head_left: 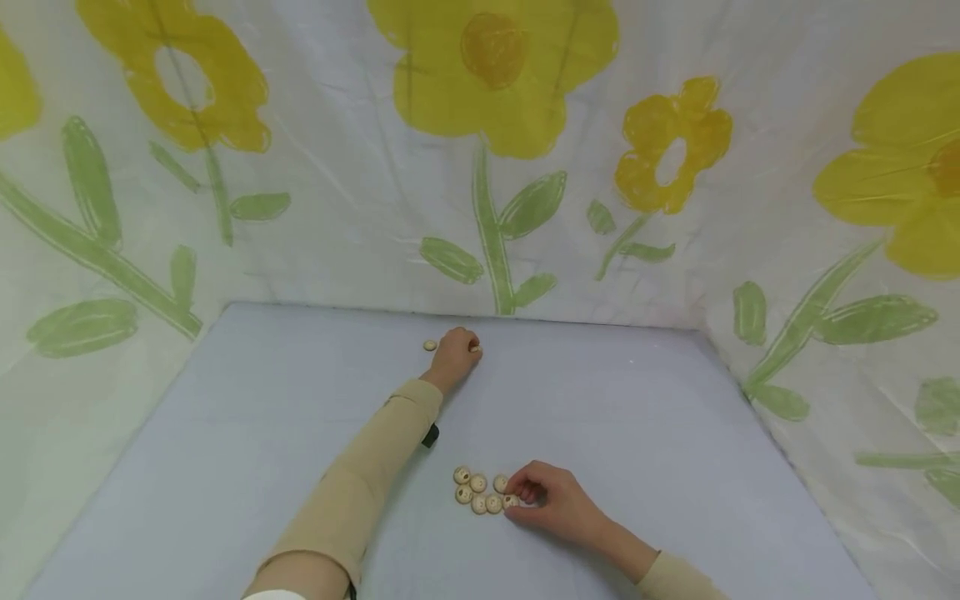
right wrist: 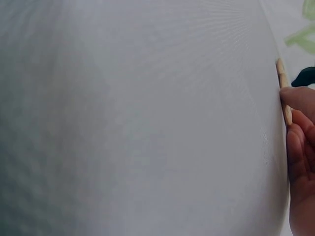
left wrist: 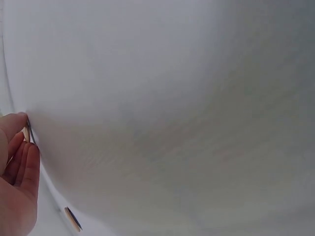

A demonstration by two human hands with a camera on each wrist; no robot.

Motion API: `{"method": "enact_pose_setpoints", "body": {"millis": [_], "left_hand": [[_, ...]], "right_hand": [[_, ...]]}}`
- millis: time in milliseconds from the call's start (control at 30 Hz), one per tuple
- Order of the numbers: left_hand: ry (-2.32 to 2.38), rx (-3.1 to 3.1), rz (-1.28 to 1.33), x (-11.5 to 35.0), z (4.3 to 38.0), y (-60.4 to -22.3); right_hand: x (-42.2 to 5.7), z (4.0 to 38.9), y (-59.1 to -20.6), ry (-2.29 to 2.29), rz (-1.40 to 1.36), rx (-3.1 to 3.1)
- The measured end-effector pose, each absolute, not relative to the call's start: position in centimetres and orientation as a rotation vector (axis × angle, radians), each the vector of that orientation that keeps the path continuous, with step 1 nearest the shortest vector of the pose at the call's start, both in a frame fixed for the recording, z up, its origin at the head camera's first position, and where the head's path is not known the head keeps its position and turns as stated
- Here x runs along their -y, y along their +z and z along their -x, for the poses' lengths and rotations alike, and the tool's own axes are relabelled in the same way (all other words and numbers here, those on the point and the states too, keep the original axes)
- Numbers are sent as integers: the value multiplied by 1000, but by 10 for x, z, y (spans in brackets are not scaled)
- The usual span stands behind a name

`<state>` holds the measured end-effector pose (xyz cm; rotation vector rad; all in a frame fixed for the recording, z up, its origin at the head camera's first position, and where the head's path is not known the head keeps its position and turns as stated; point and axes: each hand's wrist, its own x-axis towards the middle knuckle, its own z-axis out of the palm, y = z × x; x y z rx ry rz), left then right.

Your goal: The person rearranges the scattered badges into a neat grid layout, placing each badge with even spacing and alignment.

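Toward the back of the table, my left hand (head_left: 453,354) pinches a small round wooden disc (left wrist: 27,132) between thumb and fingers. Another wooden disc (head_left: 430,345) lies just left of that hand; the left wrist view shows this loose disc (left wrist: 73,219) edge-on. Nearer to me, several pale wooden discs with dark printed marks lie in a close group, among them an upper-left disc (head_left: 462,475) and a lower disc (head_left: 479,504). At the group's right end my right hand (head_left: 558,504) has thumb and fingertips around a marked disc (head_left: 510,501). The marks are too small to read.
A pale lavender table top (head_left: 637,417) lies under everything. White sheeting (head_left: 337,167) painted with yellow flowers rises along its back and sides. A small black object (head_left: 430,435) shows beside the left sleeve (head_left: 360,483), which stretches across the table left of the disc group.
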<state>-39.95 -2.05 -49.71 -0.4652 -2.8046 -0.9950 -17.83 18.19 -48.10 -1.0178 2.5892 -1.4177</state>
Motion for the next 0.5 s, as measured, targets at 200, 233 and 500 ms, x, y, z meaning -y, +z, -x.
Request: {"method": "enact_pose_setpoints", "body": {"millis": [200, 233, 500], "left_hand": [[-981, 2811, 466, 20, 399, -500], [-977, 2809, 468, 20, 399, -500], [-927, 2777, 491, 19, 397, -500]], "right_hand": [[-181, 177, -480, -1406, 993, -2589], [-182, 177, -480, -1408, 994, -2587], [-182, 179, -482, -1411, 1015, -2588]]}}
